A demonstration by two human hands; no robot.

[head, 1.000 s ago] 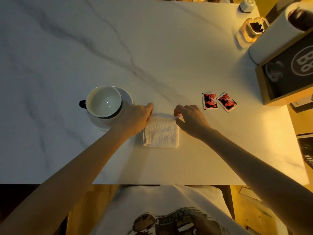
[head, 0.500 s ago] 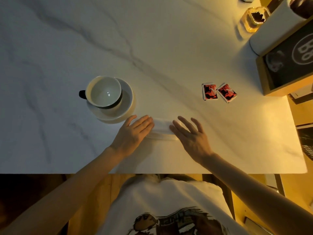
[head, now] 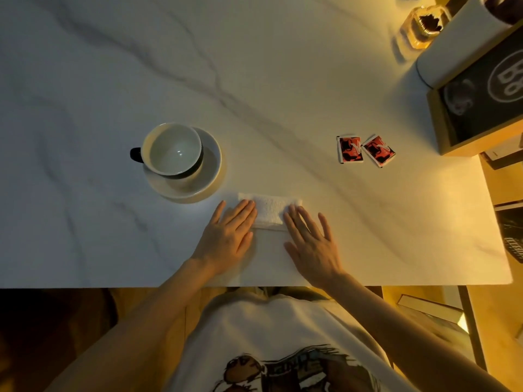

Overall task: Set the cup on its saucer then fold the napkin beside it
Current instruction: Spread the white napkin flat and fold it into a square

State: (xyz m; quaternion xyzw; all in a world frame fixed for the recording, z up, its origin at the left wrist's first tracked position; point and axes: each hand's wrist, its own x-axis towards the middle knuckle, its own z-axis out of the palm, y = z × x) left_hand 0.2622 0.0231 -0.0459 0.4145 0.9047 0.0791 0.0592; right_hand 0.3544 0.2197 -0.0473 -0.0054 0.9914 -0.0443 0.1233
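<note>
An empty white cup [head: 172, 149] with a black handle stands on its white saucer [head: 208, 174], left of centre on the marble table. Just right of the saucer and nearer to me lies the white napkin [head: 270, 209], folded into a narrow strip. My left hand [head: 226, 236] lies flat, its fingertips on the napkin's left end. My right hand [head: 311, 241] lies flat too, fingers spread, fingertips on the napkin's right end. Neither hand grips anything.
Two red sachets [head: 365, 149] lie to the right of the napkin. At the far right stand a dark framed sign [head: 481, 103], a white paper roll [head: 452, 46] and a glass ashtray [head: 424, 24]. The table's near edge [head: 113, 285] runs just below my wrists.
A second ago both hands pinched the far edge of a square napkin. They have brought it toward me, folding it into a strip, and now rest flat on it.
</note>
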